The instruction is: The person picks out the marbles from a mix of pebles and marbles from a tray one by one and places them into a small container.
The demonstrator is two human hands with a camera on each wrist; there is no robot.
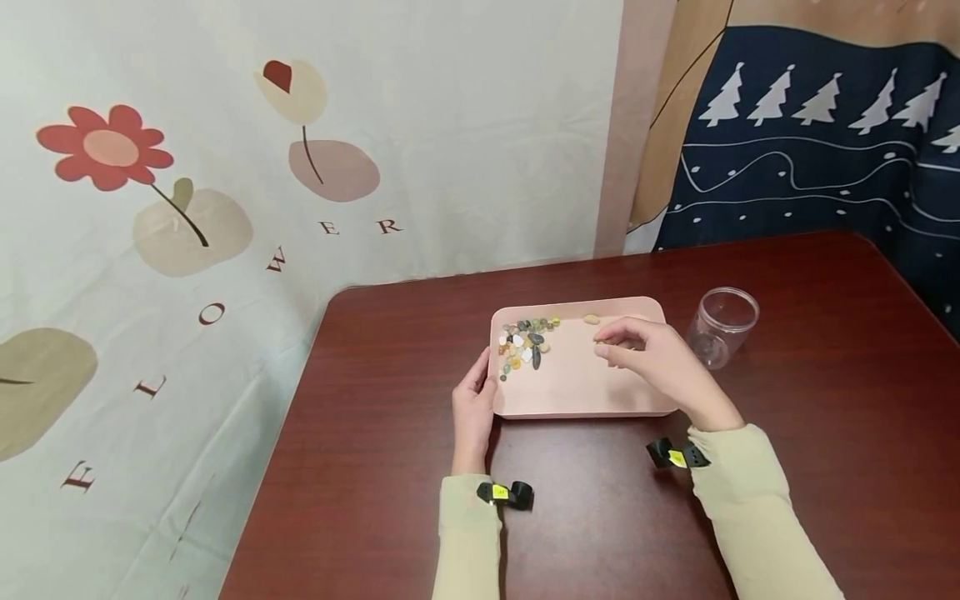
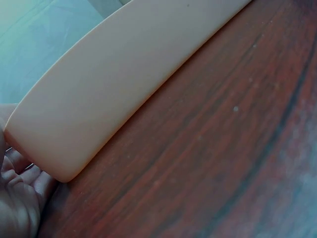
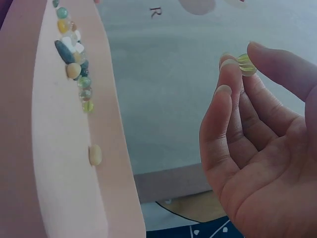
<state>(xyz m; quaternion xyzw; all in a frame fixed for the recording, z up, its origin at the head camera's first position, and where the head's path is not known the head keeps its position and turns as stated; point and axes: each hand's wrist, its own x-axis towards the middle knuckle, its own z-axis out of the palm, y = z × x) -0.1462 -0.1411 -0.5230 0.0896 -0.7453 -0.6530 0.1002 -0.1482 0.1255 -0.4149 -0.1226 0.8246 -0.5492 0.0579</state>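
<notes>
A shallow pink tray [image 1: 562,393] lies on the table, its left part holding a cluster of mixed pebbles and glass beads [image 1: 517,340]. My left hand [image 1: 472,410] grips the tray's left side; the left wrist view has its fingers against the outer corner, partly cut off. Over the tray's right half, my right hand [image 1: 651,357] pinches a yellow-green glass marble [image 3: 246,65] between thumb and fingertips. That marble is held up off the tray. A single pale oval pebble [image 1: 591,319] sits by the far wall, apart from the cluster.
Right of the tray stands a clear round jar [image 1: 723,325], close to my right hand and forearm. The dark red wooden table [image 1: 592,517] meets a printed cloth [image 1: 480,167] at the back. A navy cloth with white trees [image 1: 810,167] hangs at the right.
</notes>
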